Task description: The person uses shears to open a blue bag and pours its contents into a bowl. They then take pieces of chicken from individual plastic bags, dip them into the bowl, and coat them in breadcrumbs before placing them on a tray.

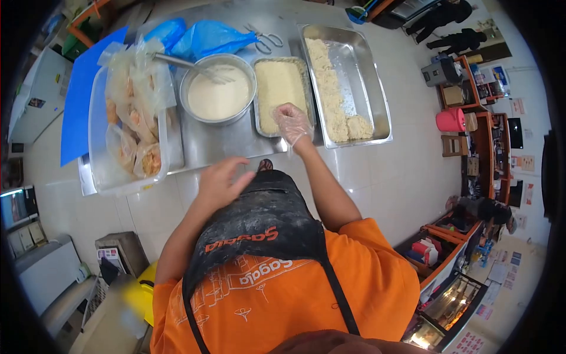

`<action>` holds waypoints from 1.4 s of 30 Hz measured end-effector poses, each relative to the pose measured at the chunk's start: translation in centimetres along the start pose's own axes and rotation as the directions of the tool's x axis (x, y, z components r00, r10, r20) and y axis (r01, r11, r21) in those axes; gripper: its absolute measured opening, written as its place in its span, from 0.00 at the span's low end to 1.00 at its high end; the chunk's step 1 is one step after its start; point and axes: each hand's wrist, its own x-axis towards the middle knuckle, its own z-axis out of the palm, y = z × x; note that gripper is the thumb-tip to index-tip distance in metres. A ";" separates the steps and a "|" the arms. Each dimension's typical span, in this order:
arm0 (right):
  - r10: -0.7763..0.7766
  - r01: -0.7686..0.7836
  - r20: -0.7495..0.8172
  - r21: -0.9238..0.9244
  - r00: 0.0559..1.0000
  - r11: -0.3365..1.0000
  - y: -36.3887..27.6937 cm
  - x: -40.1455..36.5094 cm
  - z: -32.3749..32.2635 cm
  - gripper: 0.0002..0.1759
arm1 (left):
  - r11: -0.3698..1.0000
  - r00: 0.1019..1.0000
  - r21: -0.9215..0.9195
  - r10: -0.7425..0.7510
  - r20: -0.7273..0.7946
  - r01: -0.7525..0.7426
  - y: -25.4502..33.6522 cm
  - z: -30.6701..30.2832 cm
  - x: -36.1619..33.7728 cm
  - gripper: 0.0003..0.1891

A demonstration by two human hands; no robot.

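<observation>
My right hand (292, 122), in a clear plastic glove, is over the near end of a small tray (257, 112) of pale yellow crumbs (282, 82). Its fingers are curled together, and whatever they may hold is hidden. Bare and with fingers apart, my left hand (221, 182) hovers in front of my apron, near the table edge. A round metal pot (252, 97) of creamy batter (217, 94) stands left of the tray, with a whisk (194, 66) resting in it. To the right, a deep steel pan (386, 127) contains pale crumb-coated pieces (330, 88) along its left side.
A clear plastic tub (97, 135) of bagged orange-brown food (132, 118) is at the table's left, beside a blue board (82, 100). Blue plastic bags (212, 40) and scissors (266, 40) lie at the back. Other people (442, 20) are at far right.
</observation>
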 end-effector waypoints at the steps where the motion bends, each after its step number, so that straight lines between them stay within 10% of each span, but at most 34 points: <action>1: 0.027 -0.010 -0.057 0.279 0.998 0.960 0.3 0.2 0.5 0.10 | 0.990 0.993 0.072 0.121 0.015 -0.121 0.6 1.6 1.5 0.21; 4: 0.064 0.017 -0.134 0.528 0.989 0.849 -2.4 -0.6 0.3 0.18 | 0.948 0.951 0.276 0.074 0.300 -0.161 3.2 4.5 5.3 0.27; 13: -0.289 0.340 -0.202 0.732 0.936 0.591 -7.7 1.6 -0.1 0.42 | 0.962 0.964 0.163 0.190 0.184 -0.220 3.9 6.7 7.7 0.15; 19: -0.396 0.340 0.184 0.273 0.900 0.900 -13.5 4.0 5.5 0.20 | 0.997 0.998 0.062 0.032 0.053 -0.035 -0.4 0.6 2.2 0.14; 23: -0.715 0.762 0.402 0.061 0.572 0.645 -21.2 0.9 13.6 0.13 | 0.967 0.964 0.052 -0.244 -0.107 0.250 -5.5 -4.8 -6.7 0.16; 27: -0.638 0.940 0.695 -0.189 0.332 0.284 -25.8 1.4 23.3 0.12 | 0.856 0.827 0.036 -0.486 -0.283 0.515 -11.4 -8.7 -17.1 0.13; 32: 0.245 0.866 0.843 -0.408 0.479 -0.288 -25.0 3.1 34.3 0.14 | 0.686 0.576 -0.111 -0.678 -0.456 0.719 -16.7 -11.9 -27.6 0.13; 42: 0.000 0.745 0.794 -0.570 0.608 -0.345 -17.1 4.1 37.8 0.15 | 0.650 0.522 -0.192 -0.724 -0.451 0.736 -22.1 -16.4 -32.2 0.14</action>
